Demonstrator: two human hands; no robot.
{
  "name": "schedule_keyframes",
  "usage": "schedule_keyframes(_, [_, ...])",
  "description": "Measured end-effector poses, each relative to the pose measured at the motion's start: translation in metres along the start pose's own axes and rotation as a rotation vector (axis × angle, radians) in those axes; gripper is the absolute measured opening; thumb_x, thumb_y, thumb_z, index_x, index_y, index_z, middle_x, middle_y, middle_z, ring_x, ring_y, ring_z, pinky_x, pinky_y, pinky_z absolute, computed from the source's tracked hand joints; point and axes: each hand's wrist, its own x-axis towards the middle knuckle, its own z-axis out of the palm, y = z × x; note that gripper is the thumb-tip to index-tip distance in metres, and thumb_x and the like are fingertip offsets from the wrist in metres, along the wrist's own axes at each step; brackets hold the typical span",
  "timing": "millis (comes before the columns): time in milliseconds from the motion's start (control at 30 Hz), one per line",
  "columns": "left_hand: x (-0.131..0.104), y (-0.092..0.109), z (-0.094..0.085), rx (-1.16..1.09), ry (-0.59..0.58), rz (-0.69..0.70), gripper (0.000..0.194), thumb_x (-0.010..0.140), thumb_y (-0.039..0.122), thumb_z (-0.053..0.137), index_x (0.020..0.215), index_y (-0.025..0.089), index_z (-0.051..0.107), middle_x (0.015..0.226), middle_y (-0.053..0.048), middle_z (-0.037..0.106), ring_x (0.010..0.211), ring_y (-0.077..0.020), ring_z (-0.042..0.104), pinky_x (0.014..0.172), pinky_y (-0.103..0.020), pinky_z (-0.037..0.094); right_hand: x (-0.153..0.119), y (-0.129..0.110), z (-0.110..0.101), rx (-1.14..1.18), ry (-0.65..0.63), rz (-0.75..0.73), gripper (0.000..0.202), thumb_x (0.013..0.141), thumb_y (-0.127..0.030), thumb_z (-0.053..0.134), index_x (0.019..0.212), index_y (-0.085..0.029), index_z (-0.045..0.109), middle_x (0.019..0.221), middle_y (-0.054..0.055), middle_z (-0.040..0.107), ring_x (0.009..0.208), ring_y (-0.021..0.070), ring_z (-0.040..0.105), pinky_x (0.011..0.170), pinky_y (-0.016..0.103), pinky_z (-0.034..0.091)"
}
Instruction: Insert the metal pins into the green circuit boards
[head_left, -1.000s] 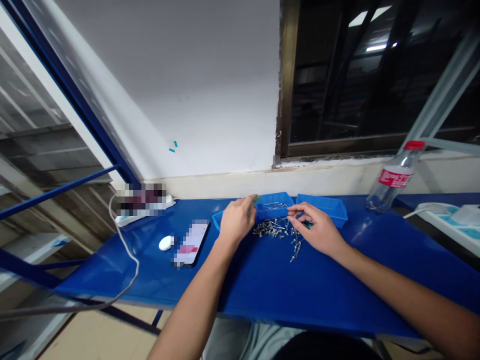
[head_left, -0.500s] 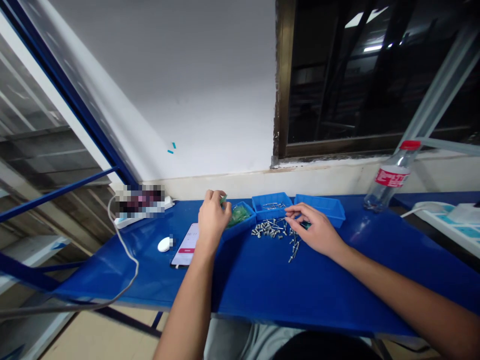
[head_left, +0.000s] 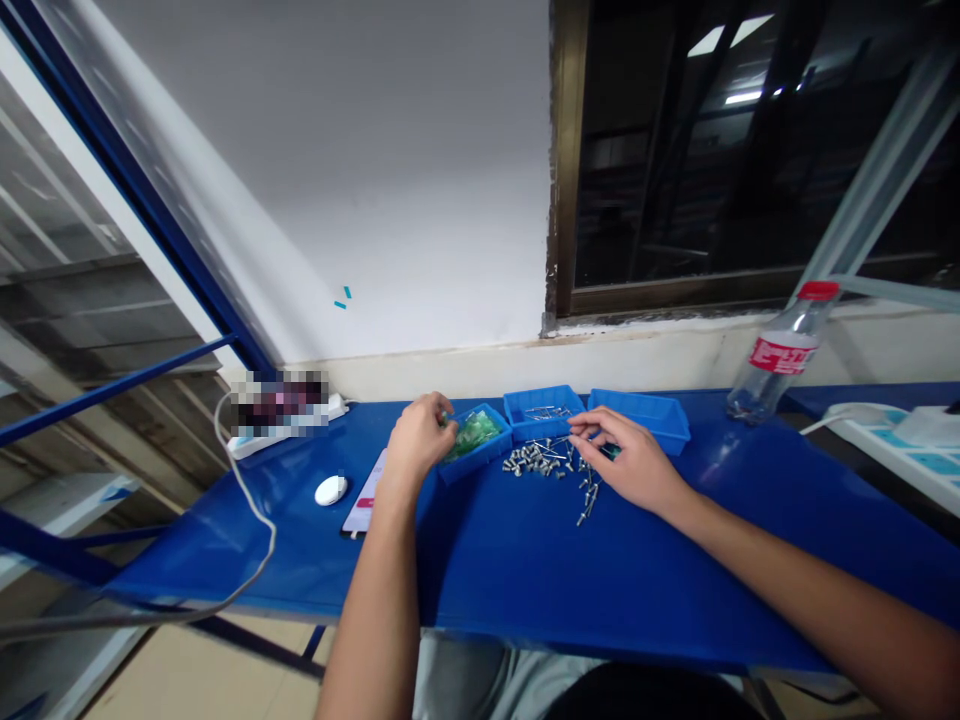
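Observation:
My left hand (head_left: 420, 436) is closed in a pinch at the left edge of a blue bin (head_left: 480, 460) holding green, see-through plastic pieces (head_left: 478, 430). A small bit of green shows at its fingertips. My right hand (head_left: 628, 458) hovers over the right side of a pile of silver rivets (head_left: 534, 458), its thumb and fingers drawn together. Something small and green shows under its palm; what the fingertips hold is too small to make out. Several long-stemmed rivets (head_left: 589, 498) lie just below this hand. Behind the pile, another blue bin (head_left: 541, 432) contains a few rivets.
A third blue bin (head_left: 649, 418) sits behind my right hand. On the left lie a phone (head_left: 365, 505), partly behind my left wrist, and a white round object (head_left: 331, 490). A red-capped bottle (head_left: 784, 355) stands at right. A cable (head_left: 262, 520) crosses the left table edge.
My left hand has shifted a little left and down, away from the bin's middle, so more of the green pieces shows. My right hand has hardly moved.

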Motion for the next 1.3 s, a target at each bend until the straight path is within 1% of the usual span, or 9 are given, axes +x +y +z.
schedule_keyframes(133, [0.000,0.003,0.006,0.002,-0.180,0.087,0.018,0.078,0.022,0.064,0.094,0.022,0.072,0.092,-0.006,0.073,0.081,-0.0217,0.066,0.070,-0.030,0.046,0.000,0.001,0.000,-0.007,-0.006,-0.006,0.021,0.098,-0.034,0.060,0.114,-0.023,0.069,0.104,0.009,0.069,0.084,0.0204,0.068,0.071,0.036,0.060])
schedule_keyframes(233, [0.000,0.006,0.007,0.005,-0.188,0.095,0.019,0.082,0.035,0.066,0.091,0.021,0.075,0.092,-0.009,0.074,0.081,-0.0230,0.068,0.070,-0.030,0.047,-0.001,0.002,0.000,-0.019,-0.017,-0.024,0.022,0.098,-0.035,0.060,0.115,-0.023,0.068,0.104,0.009,0.069,0.085,0.0208,0.068,0.072,0.036,0.059])
schedule_keyframes(367, [-0.001,0.007,0.004,-0.026,-0.225,0.066,0.041,0.091,0.056,0.057,0.083,0.022,0.078,0.082,-0.009,0.076,0.077,-0.0246,0.069,0.067,-0.031,0.046,0.000,0.003,0.000,-0.051,-0.034,-0.028,0.021,0.099,-0.034,0.059,0.115,-0.024,0.068,0.104,0.009,0.069,0.086,0.0209,0.067,0.072,0.036,0.059])
schedule_keyframes(533, [-0.002,0.008,0.006,0.030,-0.181,0.017,0.025,0.087,0.046,0.066,0.091,0.023,0.077,0.086,-0.007,0.076,0.080,-0.0251,0.070,0.067,-0.029,0.045,-0.001,0.006,-0.001,-0.221,-0.240,-0.168,0.022,0.099,-0.036,0.062,0.117,-0.026,0.069,0.113,0.009,0.071,0.108,0.0279,0.064,0.095,0.050,0.055])
schedule_keyframes(633, [-0.003,0.018,0.013,0.055,-0.019,0.039,0.019,0.092,0.038,0.063,0.094,0.022,0.074,0.089,-0.008,0.074,0.083,-0.0246,0.068,0.070,-0.031,0.046,-0.004,0.007,0.000,-0.291,-0.392,-0.263,0.032,0.094,-0.039,0.069,0.126,-0.031,0.069,0.125,0.009,0.070,0.127,0.0331,0.054,0.106,0.059,0.048])
schedule_keyframes(767, [-0.009,0.045,0.027,-0.018,0.153,0.258,0.023,0.102,0.032,0.050,0.105,0.021,0.070,0.098,-0.009,0.071,0.092,-0.0230,0.066,0.085,-0.034,0.049,-0.006,0.012,0.007,-0.343,-0.453,-0.289,0.030,0.096,-0.034,0.067,0.126,-0.033,0.071,0.128,0.008,0.068,0.131,0.0336,0.050,0.108,0.059,0.046])
schedule_keyframes(967, [-0.023,0.084,0.056,-0.159,0.000,0.606,0.024,0.103,0.029,0.047,0.109,0.020,0.068,0.101,-0.010,0.068,0.095,-0.0232,0.063,0.091,-0.037,0.050,-0.004,0.021,0.012,-0.364,-0.427,-0.302,0.020,0.096,-0.022,0.063,0.111,-0.028,0.075,0.110,0.008,0.072,0.116,0.0284,0.058,0.100,0.051,0.051])
schedule_keyframes(1133, [-0.026,0.093,0.074,-0.302,-0.065,0.637,0.022,0.102,0.029,0.049,0.106,0.019,0.068,0.097,-0.009,0.069,0.094,-0.0222,0.064,0.090,-0.035,0.051,-0.001,0.019,0.008,-0.375,-0.388,-0.315,0.014,0.093,-0.016,0.065,0.098,-0.025,0.074,0.095,0.007,0.073,0.102,0.0268,0.062,0.094,0.048,0.053])
schedule_keyframes(1300, [-0.022,0.090,0.076,-0.423,-0.106,0.570,0.021,0.102,0.027,0.050,0.103,0.019,0.070,0.100,-0.008,0.071,0.098,-0.0218,0.065,0.092,-0.034,0.052,0.002,0.021,0.007,-0.285,-0.316,-0.305,0.017,0.095,-0.018,0.060,0.101,-0.026,0.075,0.098,0.007,0.076,0.103,0.0275,0.065,0.091,0.048,0.055])
